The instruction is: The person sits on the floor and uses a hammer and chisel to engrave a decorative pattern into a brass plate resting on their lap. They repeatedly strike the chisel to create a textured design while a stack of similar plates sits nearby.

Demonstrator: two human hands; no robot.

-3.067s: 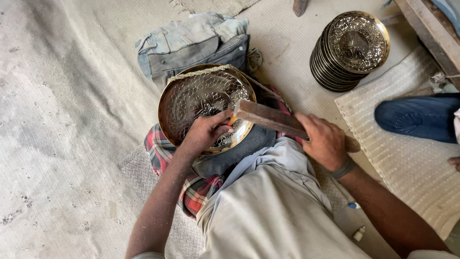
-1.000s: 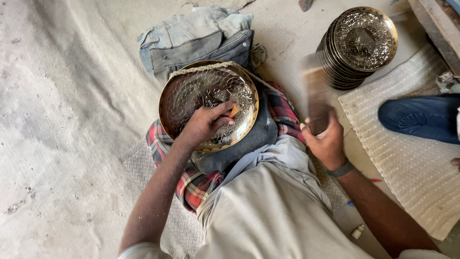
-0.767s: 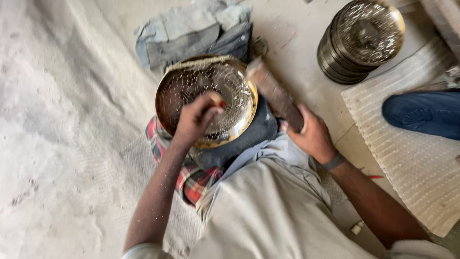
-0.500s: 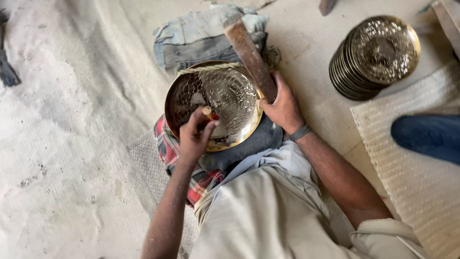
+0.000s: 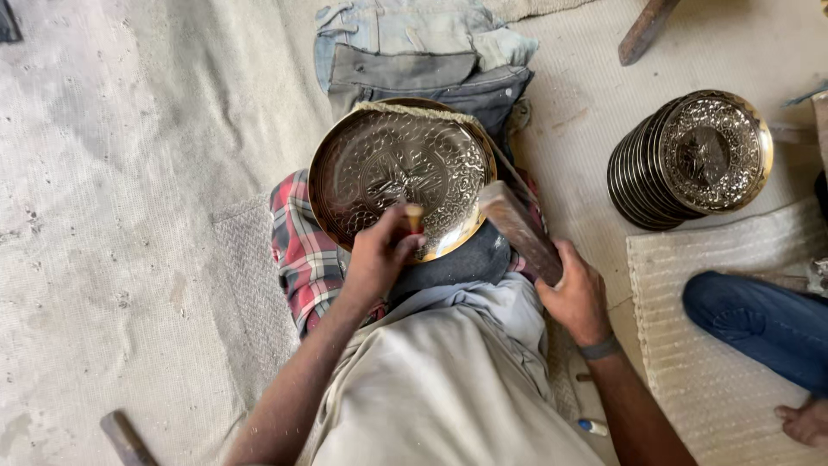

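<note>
An embossed round brass plate (image 5: 402, 183) lies tilted on the lap, a small punch (image 5: 414, 217) upright on it.

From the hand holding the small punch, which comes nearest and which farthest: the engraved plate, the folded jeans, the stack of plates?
From the left hand:
1. Engraved plate, under the hand, on the lap.
2. Folded jeans, beyond the plate, top centre.
3. Stack of plates, far right.

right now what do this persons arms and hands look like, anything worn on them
Both forearms are bare, no sleeves or gloves in view. The left hand wears nothing visible. The right hand has a dark grey band around the wrist.
</note>
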